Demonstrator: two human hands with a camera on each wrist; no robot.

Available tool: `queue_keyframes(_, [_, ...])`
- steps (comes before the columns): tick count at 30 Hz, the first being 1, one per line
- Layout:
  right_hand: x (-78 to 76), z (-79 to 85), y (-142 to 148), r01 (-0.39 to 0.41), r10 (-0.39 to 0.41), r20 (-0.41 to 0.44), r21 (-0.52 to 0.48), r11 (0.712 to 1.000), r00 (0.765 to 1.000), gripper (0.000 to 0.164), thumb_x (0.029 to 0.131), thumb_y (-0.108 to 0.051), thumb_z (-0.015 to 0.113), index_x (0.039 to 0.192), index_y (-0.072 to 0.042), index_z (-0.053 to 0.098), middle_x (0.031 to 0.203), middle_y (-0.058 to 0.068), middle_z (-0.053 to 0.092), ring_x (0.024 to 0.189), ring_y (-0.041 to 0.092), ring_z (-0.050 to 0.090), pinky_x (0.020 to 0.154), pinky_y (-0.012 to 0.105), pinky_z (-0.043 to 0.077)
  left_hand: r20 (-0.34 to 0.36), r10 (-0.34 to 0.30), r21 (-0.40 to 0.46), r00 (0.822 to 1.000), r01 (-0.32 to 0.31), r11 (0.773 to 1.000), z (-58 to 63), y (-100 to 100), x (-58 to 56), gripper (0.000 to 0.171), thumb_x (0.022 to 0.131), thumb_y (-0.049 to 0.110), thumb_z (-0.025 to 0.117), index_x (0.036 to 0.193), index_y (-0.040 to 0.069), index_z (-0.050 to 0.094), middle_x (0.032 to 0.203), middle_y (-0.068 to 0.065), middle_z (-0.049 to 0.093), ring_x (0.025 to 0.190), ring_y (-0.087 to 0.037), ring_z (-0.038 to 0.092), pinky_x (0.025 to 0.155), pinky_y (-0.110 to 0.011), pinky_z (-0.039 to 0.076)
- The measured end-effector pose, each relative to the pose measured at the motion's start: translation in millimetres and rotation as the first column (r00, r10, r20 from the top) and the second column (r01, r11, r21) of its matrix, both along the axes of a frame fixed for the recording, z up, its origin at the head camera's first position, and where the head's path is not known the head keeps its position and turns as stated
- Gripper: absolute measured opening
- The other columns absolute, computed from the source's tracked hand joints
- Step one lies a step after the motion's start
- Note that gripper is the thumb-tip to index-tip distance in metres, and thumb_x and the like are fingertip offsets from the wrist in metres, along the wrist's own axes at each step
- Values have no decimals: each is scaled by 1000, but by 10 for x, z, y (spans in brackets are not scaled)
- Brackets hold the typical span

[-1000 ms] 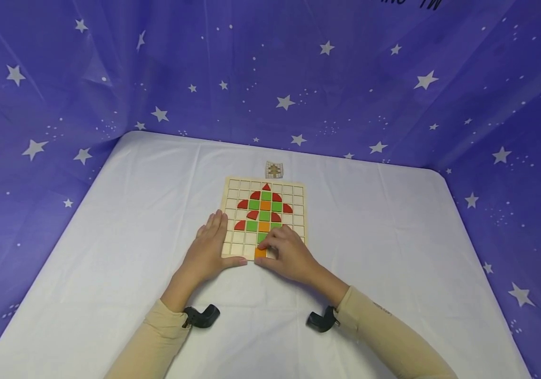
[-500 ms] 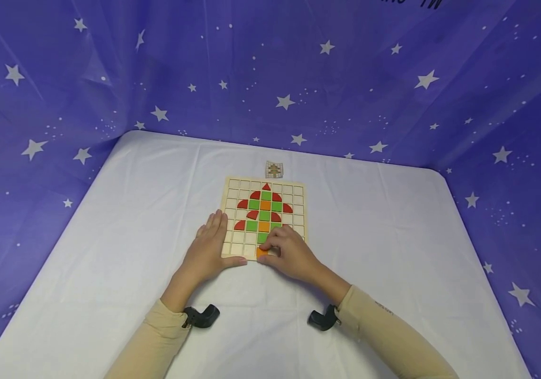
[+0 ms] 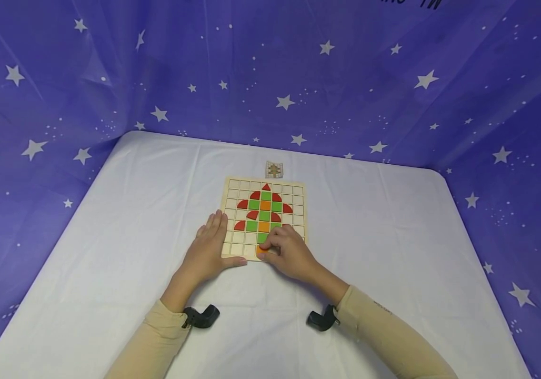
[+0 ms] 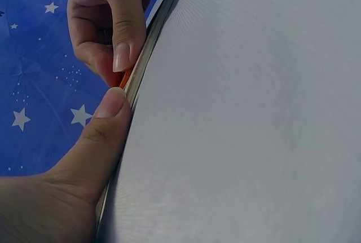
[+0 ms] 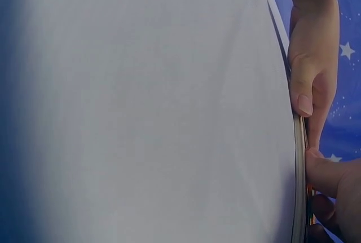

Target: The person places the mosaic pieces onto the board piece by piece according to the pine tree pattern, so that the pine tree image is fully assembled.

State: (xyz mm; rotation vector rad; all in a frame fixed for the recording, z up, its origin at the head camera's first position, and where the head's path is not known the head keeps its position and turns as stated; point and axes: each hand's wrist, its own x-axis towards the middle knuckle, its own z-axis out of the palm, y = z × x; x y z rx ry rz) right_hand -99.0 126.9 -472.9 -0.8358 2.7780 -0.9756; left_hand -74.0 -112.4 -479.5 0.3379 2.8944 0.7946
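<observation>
A wooden grid board lies on the table, bearing green and orange squares, red quarter-rounds and a red triangle in a tree shape. My right hand pinches an orange square tile between thumb and fingers, at the bottom row below a green square. In the left wrist view a sliver of the orange tile shows at the right fingertips. My left hand rests with straight fingers along the board's left edge, its thumb on the near edge. The right hand hides part of the board's lower right.
A small card with a brown tree pattern lies just beyond the board. White cloth covers the table. Purple star-printed curtains stand behind and at both sides. Black wrist cameras are worn on both arms.
The right hand has shifted the orange tile slightly to the right and away from me, into line with the bottom-row cell. The left hand and board stay where they were.
</observation>
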Motion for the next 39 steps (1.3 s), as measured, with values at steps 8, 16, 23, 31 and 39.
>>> queue_keyframes(8, [1, 23, -29, 3, -3, -3, 26, 1000, 1000, 14, 84, -32, 81, 92, -21, 78, 95, -12, 64, 88, 7, 45, 75, 27, 40, 5, 5, -5, 1000, -5, 1000, -3, -4, -13, 127, 72, 61, 79, 157, -5, 12, 166, -22, 6, 155, -37, 8, 124, -53, 16])
queue_keyframes(16, [-4, 14, -28, 5, -2, -36, 89, 996, 999, 19, 84, -35, 79, 99, -24, 76, 100, -12, 66, 96, 8, 49, 84, 30, 46, 5, 5, -8, 1000, -4, 1000, -26, -11, -34, 127, 72, 63, 79, 157, -5, 11, 166, -22, 5, 155, -37, 8, 124, -53, 16])
queue_keyframes(23, [2, 14, -18, 1, 3, -37, 107, 994, 999, 23, 85, -36, 78, 105, -25, 74, 103, -11, 66, 102, 9, 52, 90, 33, 47, 8, 7, -5, 1000, -7, 1000, -23, -14, -28, 127, 72, 62, 79, 156, -5, 12, 166, -22, 6, 154, -38, 8, 124, -54, 16])
queue_keyframes(31, [15, 1, 15, -20, 26, -80, 75, 997, 996, 18, 89, -35, 72, 105, -26, 74, 100, -14, 66, 94, 6, 48, 80, 27, 45, 9, 8, -5, 1000, -8, 1000, -23, -10, -28, 127, 72, 61, 80, 156, -5, 12, 166, -22, 6, 154, -38, 9, 124, -54, 16])
queue_keyframes(39, [52, 18, 29, -22, 26, -77, 52, 998, 997, 17, 90, -31, 71, 105, -25, 75, 103, -13, 65, 97, 6, 48, 81, 28, 46, 9, 7, -5, 1000, -7, 1000, -25, -23, -7, 127, 72, 61, 80, 156, -6, 12, 166, -22, 6, 154, -38, 8, 124, -54, 16])
